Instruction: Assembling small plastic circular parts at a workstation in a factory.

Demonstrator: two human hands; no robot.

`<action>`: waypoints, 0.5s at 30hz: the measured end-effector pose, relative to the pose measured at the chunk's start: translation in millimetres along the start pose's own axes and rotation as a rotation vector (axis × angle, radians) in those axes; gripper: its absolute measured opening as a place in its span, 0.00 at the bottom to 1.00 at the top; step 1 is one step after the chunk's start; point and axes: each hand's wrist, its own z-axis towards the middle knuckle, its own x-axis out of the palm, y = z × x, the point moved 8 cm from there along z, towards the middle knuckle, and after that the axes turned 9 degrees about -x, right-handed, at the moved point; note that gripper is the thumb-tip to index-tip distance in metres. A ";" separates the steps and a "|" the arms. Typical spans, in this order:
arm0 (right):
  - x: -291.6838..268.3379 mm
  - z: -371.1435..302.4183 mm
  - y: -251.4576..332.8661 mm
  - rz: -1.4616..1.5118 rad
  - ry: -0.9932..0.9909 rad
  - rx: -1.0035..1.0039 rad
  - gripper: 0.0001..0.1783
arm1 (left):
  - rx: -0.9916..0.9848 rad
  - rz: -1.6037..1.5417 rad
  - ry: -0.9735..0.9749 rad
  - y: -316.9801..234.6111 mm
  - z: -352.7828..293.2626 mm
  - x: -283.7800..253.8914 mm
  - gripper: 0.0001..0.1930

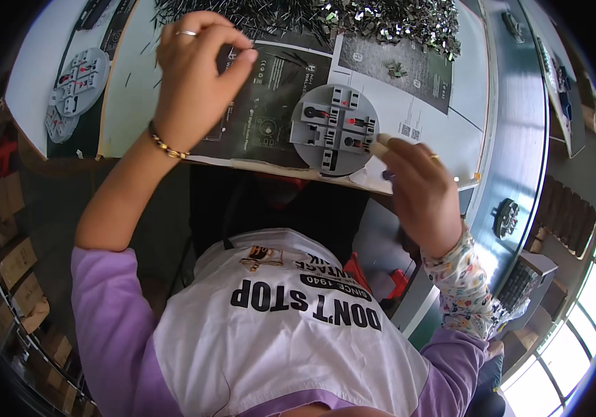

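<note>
My left hand (204,73) is raised over the far left of the worktable, thumb and forefinger pinched together. A tiny dark piece seems to sit at their tips, too small to name. Near the table's front edge lies a round grey plastic base (343,153) with raised slots, small black parts and red bits. My right hand (419,184) grips this base at its right edge, with pale coverings on the fingertips. Past my left hand spreads a pile of thin black strips (270,24). To its right is a heap of small shiny metal pieces (395,24).
Printed dark sheets (270,97) cover the table, and a small cluster of metal pieces (396,69) lies on one. More grey round bases (82,80) are stacked at the left. Another round base (507,218) sits on the shiny conveyor-like strip (520,160) at the right.
</note>
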 end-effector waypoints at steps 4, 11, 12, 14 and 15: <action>-29.6 -7.9 -42.3 0.220 -0.255 0.202 0.18 | 0.067 0.108 0.143 13.6 8.3 6.9 0.06; -27.0 -1.8 -81.3 0.240 -0.335 0.318 0.15 | 0.224 -0.023 0.273 16.3 27.4 12.5 0.05; -16.8 5.3 -92.4 0.263 -0.295 0.356 0.14 | 0.203 -0.050 0.275 19.5 29.8 12.6 0.05; -2.8 22.8 -110.3 0.111 -0.310 0.256 0.13 | 0.087 -0.124 0.344 18.0 33.6 13.1 0.04; -0.2 30.4 -108.8 -0.036 -0.325 0.149 0.11 | -0.033 -0.192 0.410 20.4 35.0 16.1 0.04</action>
